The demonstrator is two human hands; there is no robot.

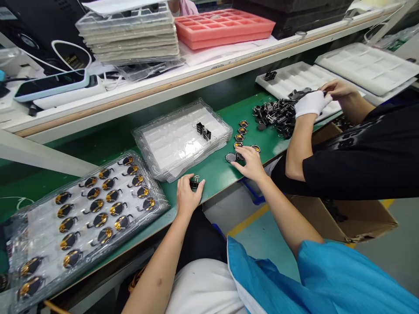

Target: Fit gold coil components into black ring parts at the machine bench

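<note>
My left hand [188, 195] is at the table's front edge, with a black binder clip [195, 183] between thumb and fingers. The clip's wire handles point up. Over the green table, my right hand [251, 165] has its thumb and fingers spread above small round parts. A grey-faced disc [230, 157] lies by the thumb tip. Another dark round part [239, 155] shows partly under the fingers; whether they touch it, I cannot tell. Beyond the hand, several round parts with orange and black centres [242, 130] lie in a row, and one more [255, 148] sits to the right.
Stacked clear trays [157, 159] carry two binder clips [203, 131]. Another tray stack [49, 209] at left holds several round parts with dark leads. A co-worker's gloved hand [310, 104] works beside a heap of binder clips [278, 114]. A shelf [196, 72] spans the back.
</note>
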